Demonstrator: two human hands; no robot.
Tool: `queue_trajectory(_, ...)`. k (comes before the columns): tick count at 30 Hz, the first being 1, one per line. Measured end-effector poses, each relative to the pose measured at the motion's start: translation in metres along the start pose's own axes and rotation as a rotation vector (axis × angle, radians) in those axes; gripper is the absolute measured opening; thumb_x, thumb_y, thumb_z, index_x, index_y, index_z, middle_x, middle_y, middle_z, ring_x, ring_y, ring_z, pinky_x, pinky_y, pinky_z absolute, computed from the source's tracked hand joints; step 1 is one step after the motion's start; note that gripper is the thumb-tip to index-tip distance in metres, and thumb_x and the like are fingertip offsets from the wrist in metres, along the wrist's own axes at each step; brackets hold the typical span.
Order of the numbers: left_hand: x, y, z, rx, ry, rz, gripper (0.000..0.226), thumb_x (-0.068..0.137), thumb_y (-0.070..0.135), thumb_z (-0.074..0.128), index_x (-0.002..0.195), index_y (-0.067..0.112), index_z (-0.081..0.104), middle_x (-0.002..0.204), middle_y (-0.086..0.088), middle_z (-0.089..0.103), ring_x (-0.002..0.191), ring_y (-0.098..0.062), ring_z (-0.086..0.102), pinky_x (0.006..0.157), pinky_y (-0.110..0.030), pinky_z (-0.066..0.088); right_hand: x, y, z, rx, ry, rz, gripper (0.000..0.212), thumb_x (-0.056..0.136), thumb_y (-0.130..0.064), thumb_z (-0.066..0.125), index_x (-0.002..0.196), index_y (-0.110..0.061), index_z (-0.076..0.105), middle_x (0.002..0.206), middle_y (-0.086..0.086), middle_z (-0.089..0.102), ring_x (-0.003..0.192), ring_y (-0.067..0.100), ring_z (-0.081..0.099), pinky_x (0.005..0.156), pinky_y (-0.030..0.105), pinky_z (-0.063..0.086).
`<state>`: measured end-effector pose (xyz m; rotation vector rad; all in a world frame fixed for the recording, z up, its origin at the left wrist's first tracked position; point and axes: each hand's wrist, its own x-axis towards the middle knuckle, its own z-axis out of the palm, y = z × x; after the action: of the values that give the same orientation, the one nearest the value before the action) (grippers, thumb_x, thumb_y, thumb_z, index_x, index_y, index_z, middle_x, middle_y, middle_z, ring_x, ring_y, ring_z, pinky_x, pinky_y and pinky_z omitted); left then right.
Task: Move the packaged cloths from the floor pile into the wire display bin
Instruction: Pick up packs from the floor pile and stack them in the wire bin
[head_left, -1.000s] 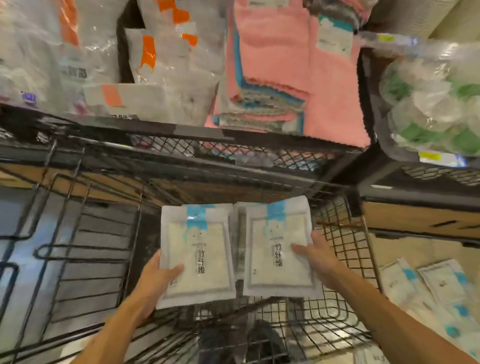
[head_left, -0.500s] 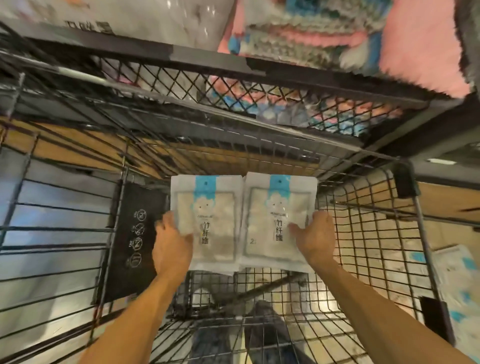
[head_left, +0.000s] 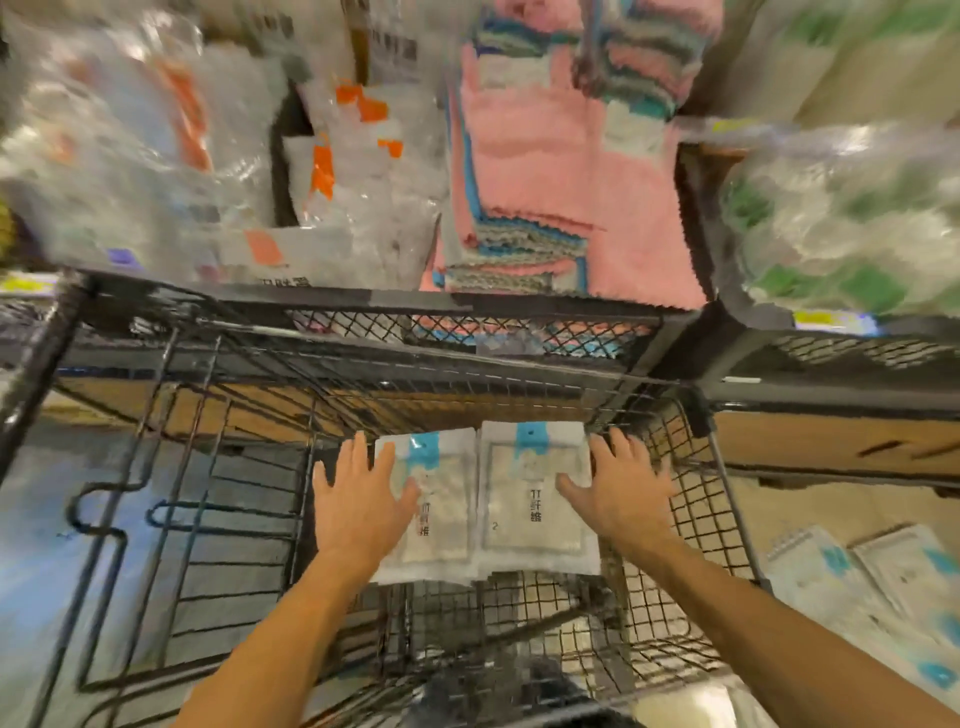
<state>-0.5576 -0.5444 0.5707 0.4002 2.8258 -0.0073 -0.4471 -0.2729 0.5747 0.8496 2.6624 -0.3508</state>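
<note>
Two white cloth packs with blue tabs lie side by side against the far wall of the black wire bin (head_left: 691, 525). The left pack (head_left: 441, 530) is partly covered by my left hand (head_left: 358, 504), which lies flat on its left edge with the fingers spread. On the right edge of the right pack (head_left: 530, 504) rests my right hand (head_left: 618, 488), also flat with straight fingers. Neither hand grips a pack. More of the same packs (head_left: 872, 587) lie piled on the floor at the lower right.
A mesh shelf (head_left: 467, 322) above the bin carries pink and blue towels (head_left: 561, 171) and clear bagged goods (head_left: 156, 156). A second wire rack (head_left: 156, 519) stands to the left. Green-and-white bagged items (head_left: 841, 218) fill the shelf at the upper right.
Both hands carried the two packs down into the bin and let go; the hands now lie flat on them instead of gripping their edges. The view tilted back up.
</note>
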Motion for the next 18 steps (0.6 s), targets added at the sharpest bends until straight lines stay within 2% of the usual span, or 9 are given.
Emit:
queue_trajectory(2, -0.016, 0.008, -0.038, -0.009, 0.046, 0.004, 0.069, 0.101, 0.062, 0.036, 0.161, 0.03, 0.026, 0.171, -0.01, 0.013, 0.157, -0.027, 0.011, 0.126, -0.055, 0.012, -0.017, -0.001, -0.033, 0.019, 0.016, -0.02, 0.08, 0.093, -0.073, 0.044, 0.16, -0.032, 0.029, 0.171, 0.001, 0.02, 0.158, 0.027, 0.014, 0.122, 0.065, 0.009)
queue_trajectory(5, -0.045, 0.02, -0.087, -0.022, 0.103, 0.014, 0.07, 0.101, 0.062, 0.036, 0.162, 0.031, 0.021, 0.171, -0.007, 0.009, 0.158, -0.024, 0.008, 0.126, -0.053, 0.011, -0.046, 0.001, -0.076, 0.042, 0.052, -0.051, 0.08, 0.093, -0.072, 0.045, 0.16, -0.031, 0.03, 0.171, 0.002, 0.021, 0.158, 0.026, 0.014, 0.123, 0.066, 0.006)
queue_trajectory(12, -0.096, 0.04, -0.176, -0.118, 0.179, 0.091, 0.07, 0.101, 0.062, 0.037, 0.162, 0.033, 0.021, 0.171, -0.006, 0.013, 0.158, -0.024, 0.009, 0.126, -0.054, 0.011, -0.124, 0.019, -0.138, 0.127, 0.159, -0.026, 0.079, 0.093, -0.072, 0.049, 0.159, -0.031, 0.032, 0.168, 0.0, 0.029, 0.155, 0.027, 0.025, 0.123, 0.065, 0.016)
queue_trajectory(18, -0.126, 0.07, -0.2, -0.099, 0.185, 0.288, 0.07, 0.1, 0.063, 0.038, 0.162, 0.034, 0.021, 0.17, -0.005, 0.017, 0.157, -0.024, 0.013, 0.126, -0.054, 0.012, -0.205, 0.053, -0.16, 0.229, 0.287, 0.149, 0.076, 0.087, -0.071, 0.051, 0.152, -0.031, 0.041, 0.16, -0.003, 0.042, 0.144, 0.028, 0.042, 0.117, 0.061, 0.031)
